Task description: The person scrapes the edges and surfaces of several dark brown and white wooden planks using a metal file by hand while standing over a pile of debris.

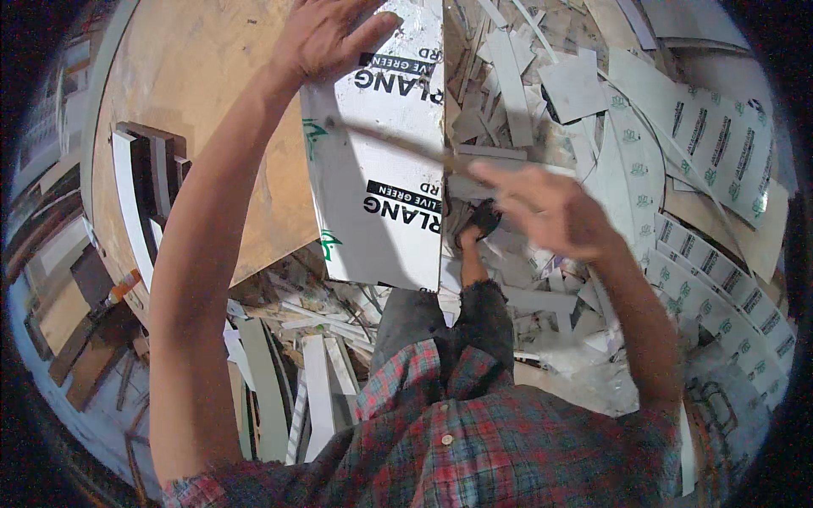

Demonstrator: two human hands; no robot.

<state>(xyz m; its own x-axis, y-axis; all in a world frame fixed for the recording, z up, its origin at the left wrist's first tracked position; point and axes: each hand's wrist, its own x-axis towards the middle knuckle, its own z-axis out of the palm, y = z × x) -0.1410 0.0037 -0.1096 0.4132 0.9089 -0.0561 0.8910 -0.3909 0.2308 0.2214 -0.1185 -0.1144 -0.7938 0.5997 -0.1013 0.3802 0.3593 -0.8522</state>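
Note:
A white board (373, 152) with dark printed bands and green marks lies across the edge of a plywood worktop. My left hand (334, 38) rests on its far part, thumb stretched out and palm down; some fingertips run out of view at the top. My right hand (550, 207), smeared by motion, is closed around one end of a long thin brownish tool (398, 144). This tool slants over the board and crosses its right edge. Blur hides its exact kind. The board's near right corner looks chipped and ragged.
The plywood worktop (203, 110) carries a stack of narrow strips (140, 195) on the left. Offcuts (508, 85) litter the floor on the right, near my foot (481, 222). Printed sheets (720, 144) lie farther right. More strips (318, 389) stand below the worktop.

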